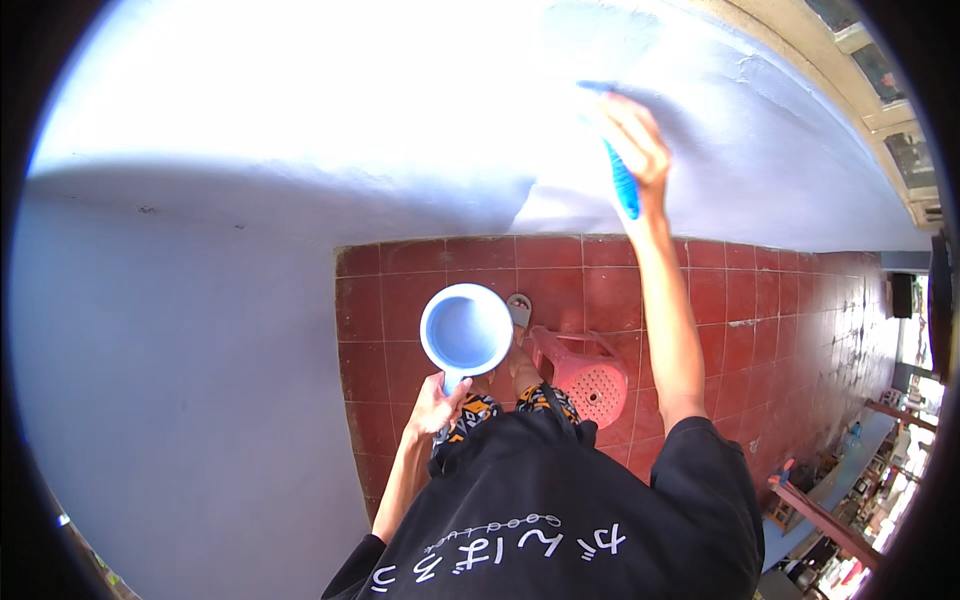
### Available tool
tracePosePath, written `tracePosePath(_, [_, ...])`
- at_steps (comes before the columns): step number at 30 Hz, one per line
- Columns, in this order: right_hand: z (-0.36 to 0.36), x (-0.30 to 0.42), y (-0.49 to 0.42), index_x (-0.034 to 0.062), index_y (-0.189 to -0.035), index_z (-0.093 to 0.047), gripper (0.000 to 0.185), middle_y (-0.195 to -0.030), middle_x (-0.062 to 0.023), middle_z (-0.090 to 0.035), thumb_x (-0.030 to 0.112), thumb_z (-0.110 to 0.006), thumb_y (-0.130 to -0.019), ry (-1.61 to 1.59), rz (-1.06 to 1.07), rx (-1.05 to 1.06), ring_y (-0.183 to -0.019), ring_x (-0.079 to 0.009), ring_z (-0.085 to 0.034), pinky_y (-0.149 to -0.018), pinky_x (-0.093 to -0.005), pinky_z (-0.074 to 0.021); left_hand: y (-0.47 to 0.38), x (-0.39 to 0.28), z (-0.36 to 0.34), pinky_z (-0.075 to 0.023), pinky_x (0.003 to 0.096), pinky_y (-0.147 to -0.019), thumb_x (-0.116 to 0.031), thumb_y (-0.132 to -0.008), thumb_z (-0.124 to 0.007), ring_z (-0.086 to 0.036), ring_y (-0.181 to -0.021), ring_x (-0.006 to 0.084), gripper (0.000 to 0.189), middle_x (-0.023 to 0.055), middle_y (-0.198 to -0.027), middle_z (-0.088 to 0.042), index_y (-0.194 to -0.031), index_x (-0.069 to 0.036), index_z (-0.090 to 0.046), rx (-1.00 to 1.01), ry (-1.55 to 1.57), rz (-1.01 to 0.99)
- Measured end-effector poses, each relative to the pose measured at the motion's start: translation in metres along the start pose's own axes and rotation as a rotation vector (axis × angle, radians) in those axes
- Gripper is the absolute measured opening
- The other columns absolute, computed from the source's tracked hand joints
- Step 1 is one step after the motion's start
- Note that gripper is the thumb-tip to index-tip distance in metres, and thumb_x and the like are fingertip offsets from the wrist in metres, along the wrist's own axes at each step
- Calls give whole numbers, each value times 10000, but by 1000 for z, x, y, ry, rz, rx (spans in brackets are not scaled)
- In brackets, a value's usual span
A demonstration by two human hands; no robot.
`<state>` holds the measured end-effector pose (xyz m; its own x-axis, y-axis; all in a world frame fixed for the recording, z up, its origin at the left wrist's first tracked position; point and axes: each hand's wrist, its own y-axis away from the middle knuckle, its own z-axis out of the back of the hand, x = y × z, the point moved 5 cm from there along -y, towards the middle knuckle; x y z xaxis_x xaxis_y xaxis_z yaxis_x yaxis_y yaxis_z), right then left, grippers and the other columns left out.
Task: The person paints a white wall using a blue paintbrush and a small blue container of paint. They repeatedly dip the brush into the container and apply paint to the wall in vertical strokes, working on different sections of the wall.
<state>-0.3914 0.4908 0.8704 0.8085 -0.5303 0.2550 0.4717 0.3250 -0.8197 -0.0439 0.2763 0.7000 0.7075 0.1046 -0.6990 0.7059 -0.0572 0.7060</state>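
Note:
My left hand (pixel 440 405) holds a light-blue plastic dipper (pixel 466 330) by its short handle, the round cup facing up in front of my legs. What the cup holds cannot be made out for certain. Up and to the right, my right arm reaches out to the pale, sunlit wall (pixel 420 112). My right hand (pixel 637 139) is closed around a brush-like tool with a blue handle (pixel 621 180). Its dark blue front end lies at the wall, but glare and blur hide its shape, and contact with the wall cannot be told.
A pink plastic stool (pixel 596 390) stands on the red tiled floor (pixel 547 289), right beside my legs. Another pale wall (pixel 187 360) rises at the left. Window frames (pixel 877 112) line the upper right; a long bench (pixel 847 465) with assorted objects stands at the lower right.

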Motion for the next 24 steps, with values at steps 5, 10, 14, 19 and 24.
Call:
tracePosePath(5, [45, 26, -51, 38, -1049, -787, 256, -1116, -120, -750, 23, -753, -796, 73, 118, -209, -1093, -306, -702, -961, -379, -572, -9, 15, 7, -387, 257, -404, -242, -1034, -634, -476, -448, 73, 338, -15, -575, -503, -773, -53, -530, 34, -43, 7])
tracePosePath(10, [22, 18, -5, 26, -1031, -786, 276, -1103, -119, -747, -19, -760, -760, 111, 54, -221, -1108, -304, -696, -941, -389, -577, -13, 30, 10, -382, 258, -394, -244, -1034, -633, -473, -432, 74, 344, -12, -571, -502, -767, -58, -524, 22, -41, 32])
tracePosePath(14, [-9, 9, 65, 31, -1090, -765, 352, -1143, -133, -724, -38, -733, -747, 65, -53, -93, -1092, -321, -690, -927, -394, -572, -17, 35, 14, -372, 259, -384, -234, -1035, -627, -457, -413, 74, 324, -13, -565, -499, -786, -55, -523, 19, -50, 7])
tracePosePath(19, [-38, 24, 121, 32, -1146, -732, 394, -1175, -133, -709, -32, -691, -760, -30, -126, 12, -1108, -331, -676, -947, -421, -562, -25, 43, 17, -380, 262, -386, -221, -1034, -621, -465, -413, 73, 299, -14, -563, -492, -814, -41, -529, 33, -76, -45])
tracePosePath(24, [-42, 58, 159, 28, -1154, -728, 362, -1166, -140, -714, -22, -710, -796, -59, -116, 62, -1109, -313, -685, -960, -408, -558, -46, 56, 28, -405, 271, -396, -253, -1039, -617, -486, -422, 84, 332, 1, -566, -506, -808, -38, -515, 115, -235, -65])
